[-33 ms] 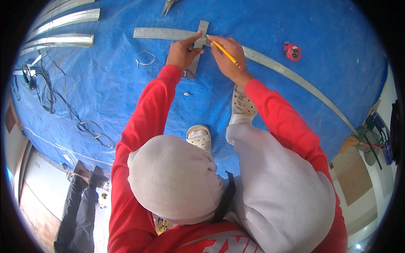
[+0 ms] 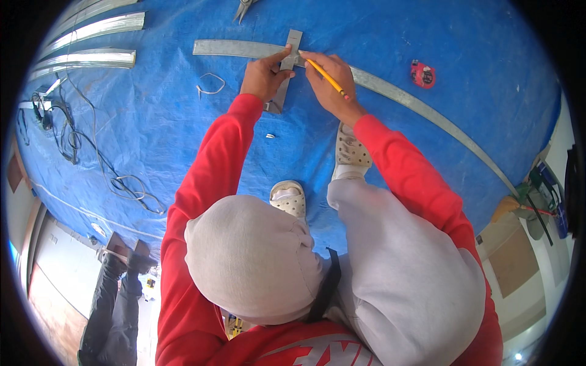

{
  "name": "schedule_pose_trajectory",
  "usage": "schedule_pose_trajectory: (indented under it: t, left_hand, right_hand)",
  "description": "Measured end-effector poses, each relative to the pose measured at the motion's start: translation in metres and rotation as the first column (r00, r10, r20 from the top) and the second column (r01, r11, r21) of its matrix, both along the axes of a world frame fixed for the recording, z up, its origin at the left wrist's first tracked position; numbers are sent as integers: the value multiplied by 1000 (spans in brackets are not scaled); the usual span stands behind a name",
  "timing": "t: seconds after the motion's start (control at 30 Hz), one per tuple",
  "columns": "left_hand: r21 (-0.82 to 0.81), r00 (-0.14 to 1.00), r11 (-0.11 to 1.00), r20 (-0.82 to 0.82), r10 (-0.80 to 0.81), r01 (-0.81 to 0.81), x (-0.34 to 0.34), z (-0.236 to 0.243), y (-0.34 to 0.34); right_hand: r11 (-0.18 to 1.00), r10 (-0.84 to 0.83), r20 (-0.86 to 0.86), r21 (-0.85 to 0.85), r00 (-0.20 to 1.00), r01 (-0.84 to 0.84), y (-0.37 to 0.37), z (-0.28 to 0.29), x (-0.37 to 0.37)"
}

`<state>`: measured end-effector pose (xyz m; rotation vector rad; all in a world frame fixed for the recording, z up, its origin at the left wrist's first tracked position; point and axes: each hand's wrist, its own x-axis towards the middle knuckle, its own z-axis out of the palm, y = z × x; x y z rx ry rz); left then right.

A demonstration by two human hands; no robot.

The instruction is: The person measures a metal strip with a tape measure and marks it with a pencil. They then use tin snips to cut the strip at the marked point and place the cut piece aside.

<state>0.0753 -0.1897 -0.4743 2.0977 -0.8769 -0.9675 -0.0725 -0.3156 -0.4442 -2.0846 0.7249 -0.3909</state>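
My left hand [image 2: 266, 76] grips the grey metal square [image 2: 294, 36] with thumb and fingers; the square lies crosswise over a long, flat metal strip [image 2: 415, 104] on a blue tarp [image 2: 470, 49]. In my right hand [image 2: 334, 85] is a yellow pencil [image 2: 323, 73], its tip on or close by the square, right of my left fingertips. A thin pale loop [image 2: 210, 82] lies left of my left hand, and a small pale scrap [image 2: 270, 135] below the square.
Pliers [image 2: 243, 9] lie at the top; a pink tape measure [image 2: 423, 73] at right. Metal strips [image 2: 91, 58] and tangled cords [image 2: 125, 189] occupy the left, assorted tools [image 2: 549, 189] the right edge. Another person's dark-trousered legs [image 2: 110, 305] are at lower left; my sandalled feet [image 2: 287, 198] are below my hands.
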Motion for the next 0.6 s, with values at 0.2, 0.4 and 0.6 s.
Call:
schedule_pose_trajectory:
  t: [0.2, 0.4, 0.6]
  left_hand:
    - [7, 1000, 1000, 2, -4, 4, 1, -2, 0]
    - [62, 1000, 998, -10, -24, 24, 7, -3, -5]
    - [30, 999, 999, 37, 33, -35, 0, -4, 1]
  right_hand:
    - [997, 79, 7, -5, 997, -79, 12, 5, -9]
    - [997, 25, 18, 71, 1000, -26, 15, 8, -24]
    - [985, -79, 7, 153, 997, 77, 7, 7, -37]
